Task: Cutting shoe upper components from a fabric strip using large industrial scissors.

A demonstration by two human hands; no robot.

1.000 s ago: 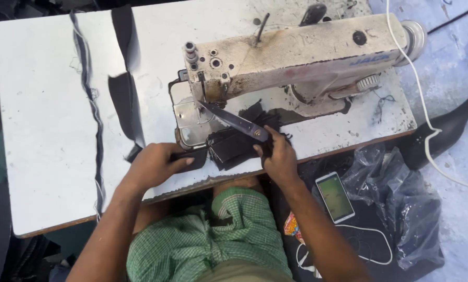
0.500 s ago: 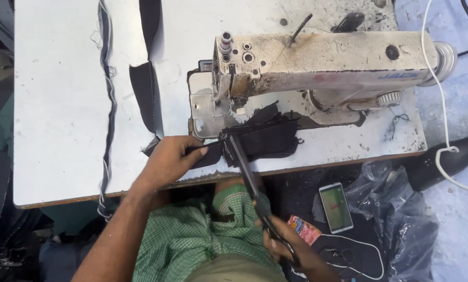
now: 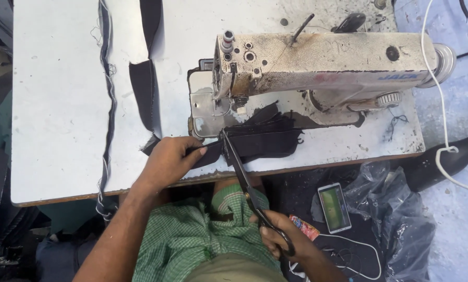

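Down on the near edge of the white table, the left hand lies flat with its fingers pressed on a piece of black cloth, holding it against the tabletop without closing around it. This cloth sits just in front of the sewing machine, partly under its head and close to the table's front edge. The right hand is lower, below the table edge, with fingers clenched in the handles of long scissors. The blades reach up across the edge, and their tips touch the left end of the cloth, right beside the left fingertips.

On the left half of the table there is much free surface; only a thin dark strip and a black strip run from far to near. On the right, below the table, a phone lies on dark material beside a crumpled black plastic bag. A white cable hangs down past the machine's right end.
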